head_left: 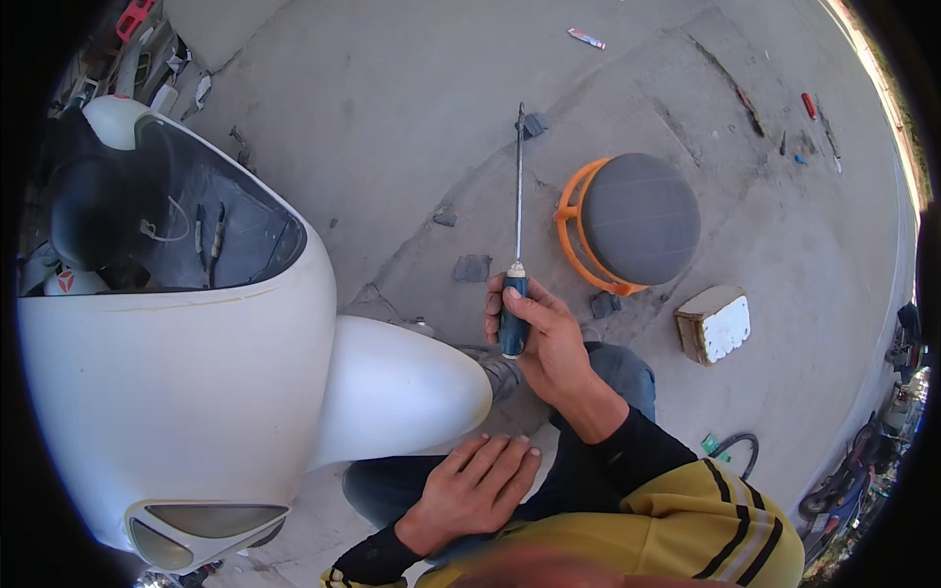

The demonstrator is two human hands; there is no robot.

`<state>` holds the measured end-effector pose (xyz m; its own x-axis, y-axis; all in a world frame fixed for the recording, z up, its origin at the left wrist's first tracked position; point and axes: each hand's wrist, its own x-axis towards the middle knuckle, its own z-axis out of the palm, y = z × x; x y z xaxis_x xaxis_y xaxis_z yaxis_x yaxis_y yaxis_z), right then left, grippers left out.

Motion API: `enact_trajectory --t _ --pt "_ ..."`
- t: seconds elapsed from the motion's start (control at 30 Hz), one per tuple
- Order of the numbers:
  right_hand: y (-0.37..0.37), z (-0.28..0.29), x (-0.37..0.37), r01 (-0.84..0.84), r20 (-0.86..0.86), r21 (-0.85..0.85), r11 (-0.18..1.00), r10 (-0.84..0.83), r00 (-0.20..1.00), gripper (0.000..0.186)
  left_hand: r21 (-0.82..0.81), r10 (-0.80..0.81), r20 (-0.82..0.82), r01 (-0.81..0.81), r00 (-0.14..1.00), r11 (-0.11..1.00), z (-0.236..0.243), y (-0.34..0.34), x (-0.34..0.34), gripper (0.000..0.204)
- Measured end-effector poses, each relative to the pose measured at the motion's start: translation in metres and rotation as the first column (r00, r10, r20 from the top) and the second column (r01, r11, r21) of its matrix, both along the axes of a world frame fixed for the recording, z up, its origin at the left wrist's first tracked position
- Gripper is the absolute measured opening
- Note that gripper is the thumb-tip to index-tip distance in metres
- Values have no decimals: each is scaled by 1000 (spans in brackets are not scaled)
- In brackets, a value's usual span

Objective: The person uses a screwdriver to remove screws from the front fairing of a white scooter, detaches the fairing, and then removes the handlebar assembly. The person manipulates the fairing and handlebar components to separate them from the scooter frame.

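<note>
Right hand point(554, 348) closed round the handle of one screwdriver point(515, 284), thumb along the side; long metal shaft points away from the person, tip in the air as far as can be seen. Left hand point(475, 490) palm down, fingers stretched out, below and left of the right hand, over one trouser leg point(382, 490); cannot tell if it rests on it.

Just beyond the left hand's fingers: one white fender point(402, 387), rounded end toward the hands. It meets one white vehicle body point(186, 382), left of both hands, with one headlight point(211, 519) at its lower end and one dark window point(260, 230) higher up. Two thin dark sticks point(217, 235) show at that window.

Beyond the right hand, to its right: one stool point(642, 218), round grey seat, orange frame. Nearer, right of the same hand: one block point(714, 326), white on one face, brownish on another. Around the right hand and screwdriver, four grey scraps point(472, 268) on the floor point(333, 127).

Far ahead of the hands: one small tube point(586, 38), whitish. Far right: one red object point(809, 106), kind unclear. Right of the right sleeve point(642, 451): one black hose point(753, 453) and one green scrap point(713, 446).
</note>
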<state>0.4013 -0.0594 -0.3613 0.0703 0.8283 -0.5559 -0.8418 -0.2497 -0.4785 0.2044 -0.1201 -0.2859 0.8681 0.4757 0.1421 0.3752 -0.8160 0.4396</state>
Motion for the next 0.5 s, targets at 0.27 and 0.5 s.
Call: enact_trajectory --t 0.27,0.5 --pt "-19 -9 10 -103 -28 -158 982 100 995 13 -185 18 67 -5 998 983 37 10 13 25" --pt "-46 -14 4 -98 -230 -62 993 81 970 11 -214 149 89 -127 985 968 116 -2 24 37"
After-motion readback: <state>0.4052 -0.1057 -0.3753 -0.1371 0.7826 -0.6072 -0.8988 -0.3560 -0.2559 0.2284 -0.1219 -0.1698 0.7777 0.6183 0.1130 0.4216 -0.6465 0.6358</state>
